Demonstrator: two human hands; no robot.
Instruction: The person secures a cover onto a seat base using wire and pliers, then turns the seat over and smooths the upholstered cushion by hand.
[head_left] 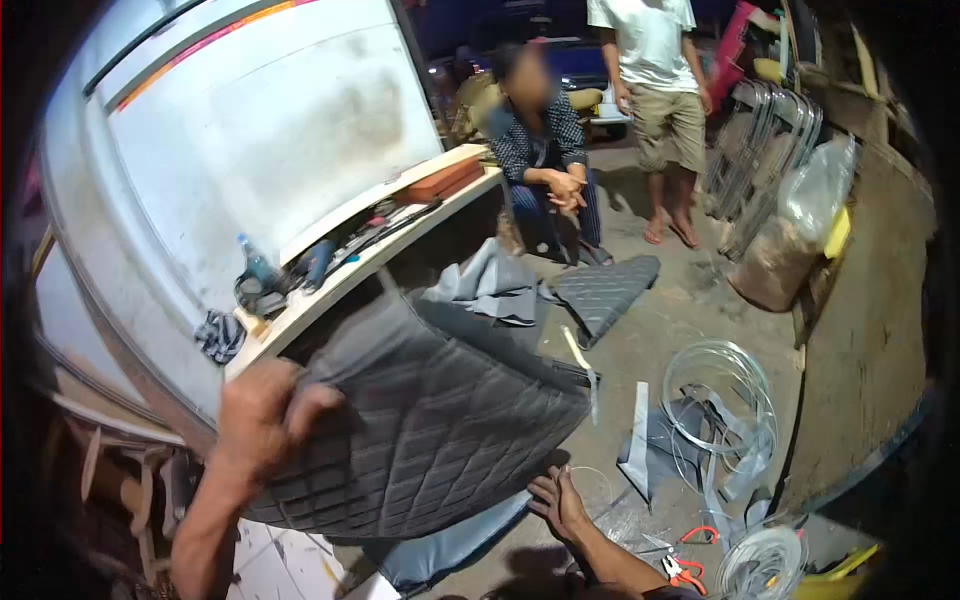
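Observation:
A dark grey quilted cover [440, 420] with diamond stitching hangs tilted in front of me. My left hand [270, 415] is closed on its upper left edge. Near its lower right edge is my right hand [560, 505], fingers spread, holding nothing. Beneath the cover lies a smooth blue-grey sheet [450, 550]. Another quilted piece [610, 290] rests on the floor further off, beside crumpled grey fabric [490, 285].
A workbench [380, 250] with tools and an orange-brown block [445, 180] runs along the left. One person [540, 150] sits, another [660, 90] stands behind. Coiled clear tubing [720, 400], red-handled pliers [685, 572] and a filled sack [775, 260] are at right.

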